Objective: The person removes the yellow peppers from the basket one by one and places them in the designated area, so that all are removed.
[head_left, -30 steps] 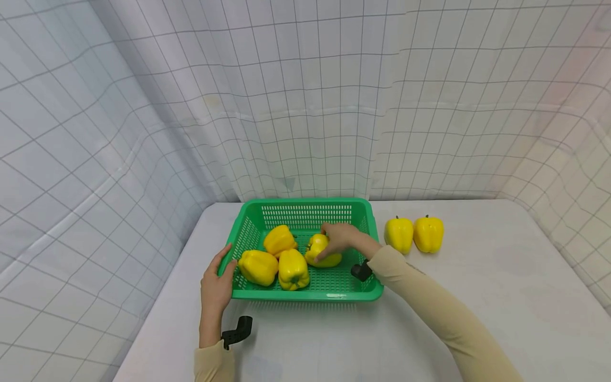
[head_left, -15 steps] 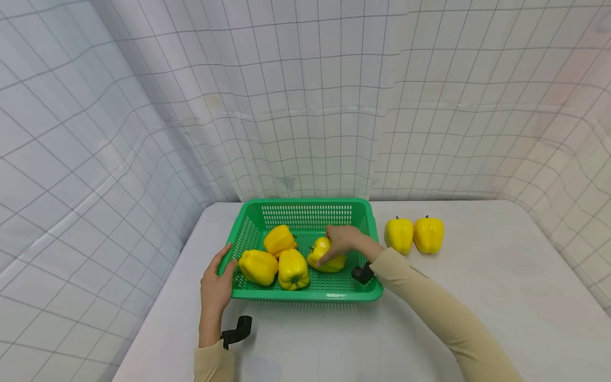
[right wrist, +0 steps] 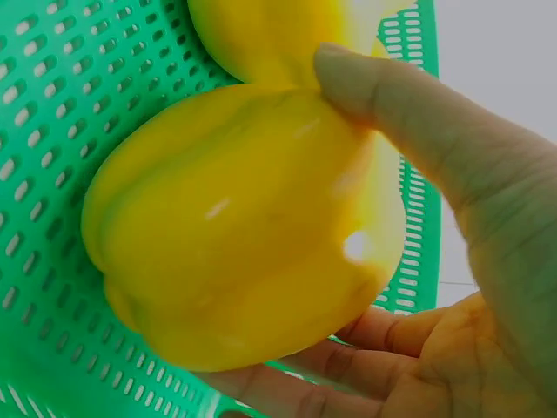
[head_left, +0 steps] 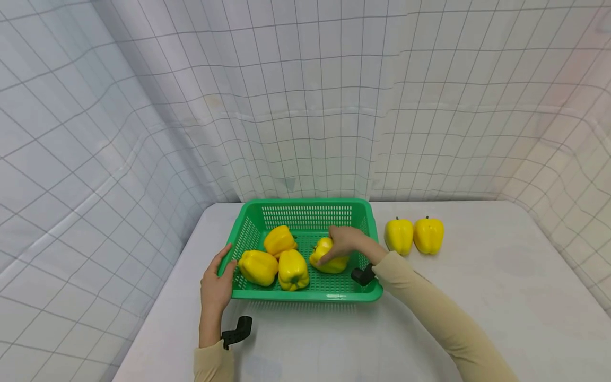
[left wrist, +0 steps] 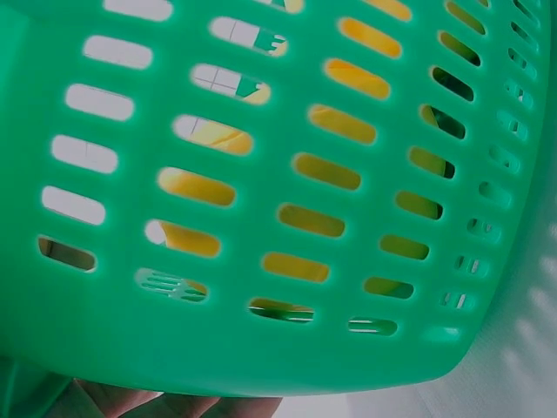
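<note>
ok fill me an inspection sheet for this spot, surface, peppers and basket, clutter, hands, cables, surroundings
Surface: pale table under the green basket.
Job's things: three ungripped yellow peppers and one gripped pepper inside the basket; two outer peppers side by side on the table, right of it in the head view.
Clutter: nothing seen.
Left hand: holds the basket's left rim.
Right hand: grips the basket's rightmost pepper.
Cables: nothing seen.
Surroundings: white grid-patterned cloth behind and along both sides.
</note>
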### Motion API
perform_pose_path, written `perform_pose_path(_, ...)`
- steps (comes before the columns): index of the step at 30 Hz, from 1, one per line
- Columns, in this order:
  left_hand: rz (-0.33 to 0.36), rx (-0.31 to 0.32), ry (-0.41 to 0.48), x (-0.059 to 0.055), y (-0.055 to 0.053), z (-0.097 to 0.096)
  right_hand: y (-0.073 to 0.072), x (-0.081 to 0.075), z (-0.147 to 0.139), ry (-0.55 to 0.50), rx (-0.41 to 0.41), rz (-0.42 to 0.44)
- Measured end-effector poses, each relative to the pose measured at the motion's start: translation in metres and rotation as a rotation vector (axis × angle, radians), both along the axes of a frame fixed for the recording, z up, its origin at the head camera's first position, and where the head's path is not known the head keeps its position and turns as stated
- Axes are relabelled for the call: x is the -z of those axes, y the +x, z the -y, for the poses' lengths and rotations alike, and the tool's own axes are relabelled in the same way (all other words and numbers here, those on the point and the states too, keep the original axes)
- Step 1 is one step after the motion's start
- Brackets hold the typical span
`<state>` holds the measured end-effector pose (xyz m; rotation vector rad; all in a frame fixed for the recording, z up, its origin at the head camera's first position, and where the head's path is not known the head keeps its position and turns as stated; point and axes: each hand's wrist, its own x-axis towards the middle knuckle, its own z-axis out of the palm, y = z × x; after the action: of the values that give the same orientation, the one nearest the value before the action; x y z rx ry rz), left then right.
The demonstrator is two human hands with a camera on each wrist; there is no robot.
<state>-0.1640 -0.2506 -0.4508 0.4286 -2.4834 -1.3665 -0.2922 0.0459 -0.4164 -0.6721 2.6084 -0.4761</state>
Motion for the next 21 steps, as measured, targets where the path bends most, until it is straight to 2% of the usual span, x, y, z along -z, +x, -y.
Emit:
perform_pose_path(10, 0.001, 0.003, -0.005, 0.001, 0.000, 0.000, 0.007, -0.006, -0.005, -0.206, 0.052, -0.023)
perform_pose_path(21, -0.001, 0.005, -0.005, 0.002, -0.001, 0.000, 0.015, -0.011, -0.006, -0.296, 0.045, -0.029)
